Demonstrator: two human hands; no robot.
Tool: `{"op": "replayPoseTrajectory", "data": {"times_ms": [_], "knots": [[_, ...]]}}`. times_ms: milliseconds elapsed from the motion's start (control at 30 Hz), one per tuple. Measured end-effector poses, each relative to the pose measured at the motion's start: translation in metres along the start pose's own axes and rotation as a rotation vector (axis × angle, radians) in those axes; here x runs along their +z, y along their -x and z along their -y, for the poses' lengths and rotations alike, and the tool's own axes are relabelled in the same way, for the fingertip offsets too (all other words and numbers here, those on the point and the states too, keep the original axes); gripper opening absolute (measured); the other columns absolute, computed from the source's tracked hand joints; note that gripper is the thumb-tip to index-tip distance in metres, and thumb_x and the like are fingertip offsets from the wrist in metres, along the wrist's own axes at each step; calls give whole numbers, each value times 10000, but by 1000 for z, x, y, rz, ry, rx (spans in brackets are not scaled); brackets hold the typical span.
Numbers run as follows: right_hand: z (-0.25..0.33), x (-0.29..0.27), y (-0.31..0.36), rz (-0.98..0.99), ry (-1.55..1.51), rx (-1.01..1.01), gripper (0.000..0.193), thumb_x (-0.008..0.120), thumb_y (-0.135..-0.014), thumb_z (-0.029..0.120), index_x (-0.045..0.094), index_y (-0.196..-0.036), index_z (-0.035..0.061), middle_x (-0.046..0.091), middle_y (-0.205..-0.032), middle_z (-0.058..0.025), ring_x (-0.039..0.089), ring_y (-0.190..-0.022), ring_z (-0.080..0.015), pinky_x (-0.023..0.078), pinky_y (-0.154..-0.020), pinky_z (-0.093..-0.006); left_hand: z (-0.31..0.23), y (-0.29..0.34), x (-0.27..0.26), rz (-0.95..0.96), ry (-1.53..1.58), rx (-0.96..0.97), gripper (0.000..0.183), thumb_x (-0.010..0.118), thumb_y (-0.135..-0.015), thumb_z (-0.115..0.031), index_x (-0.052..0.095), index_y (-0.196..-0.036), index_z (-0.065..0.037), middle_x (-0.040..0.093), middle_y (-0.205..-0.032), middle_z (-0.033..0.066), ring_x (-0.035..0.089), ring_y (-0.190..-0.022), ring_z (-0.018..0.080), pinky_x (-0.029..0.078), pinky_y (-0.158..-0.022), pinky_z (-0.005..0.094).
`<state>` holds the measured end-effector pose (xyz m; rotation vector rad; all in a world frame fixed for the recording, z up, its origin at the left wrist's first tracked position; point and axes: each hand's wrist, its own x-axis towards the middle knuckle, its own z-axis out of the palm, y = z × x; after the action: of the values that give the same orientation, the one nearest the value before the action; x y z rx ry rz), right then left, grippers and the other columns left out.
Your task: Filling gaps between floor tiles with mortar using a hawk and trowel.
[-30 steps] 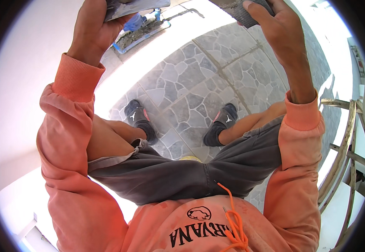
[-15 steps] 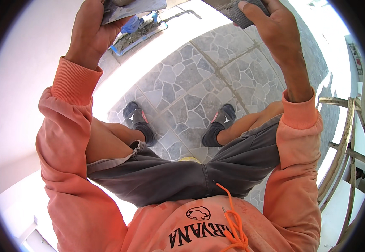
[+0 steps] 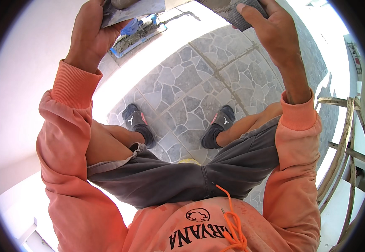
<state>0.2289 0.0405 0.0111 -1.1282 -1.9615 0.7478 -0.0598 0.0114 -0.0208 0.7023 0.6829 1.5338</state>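
Head view: what surrounds the two hands?

Pale wall (image 3: 27,84) on the left, stone-patterned floor (image 3: 178,80) below, and a frame of wooden poles (image 3: 334,101) at the right, just beside the right sleeve. Both dark sandals (image 3: 223,119) are planted on the floor, with a yellowish thing (image 3: 189,161) partly hidden between the legs.

Anything in the way?

A blue-edged, mortar-smeared piece (image 3: 138,42) lies on the ground beyond the left hand (image 3: 89,31). That hand and its metal plate (image 3: 138,11) cover part of it, and a crumpled blue thing (image 3: 131,27) shows beside it.

Which way do the held things point?

The plate's near edge slants from lower left up to the right; a rounded grey thing (image 3: 123,3) is on top. The dark ribbed piece (image 3: 249,14) has its near edge sloping down to the right. Both are cut off above, so I can't tell their full long axes.

And the grips?

Left: wrapped firmly round the plate's left end, fingers beneath, the plate reaching rightward. Right hand (image 3: 281,35): clamped on the ribbed piece, thumb over its face, the piece reaching leftward.
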Motion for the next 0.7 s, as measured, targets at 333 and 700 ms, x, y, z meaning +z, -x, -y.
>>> {"op": "replayPoseTrajectory", "data": {"times_ms": [333,700], "knots": [[-3,-2,0,4,31,-48,296,587,-905,165,623,-1101,-53,645,-889,-85,583,-784,-136,499,-700,-291,1,3,-5,61,23,-6,345,334,-1075,-182,508,-1177,99,646,-1126,226,693,-1003,282,633,-876,390],[-2,-3,0,7,55,-38,291,598,-904,183,625,-1087,-41,637,-869,-81,572,-767,-137,491,-688,-298,1,2,-6,99,62,-21,367,327,-1074,-189,500,-1202,108,638,-1148,252,689,-1020,315,631,-884,419]]}}
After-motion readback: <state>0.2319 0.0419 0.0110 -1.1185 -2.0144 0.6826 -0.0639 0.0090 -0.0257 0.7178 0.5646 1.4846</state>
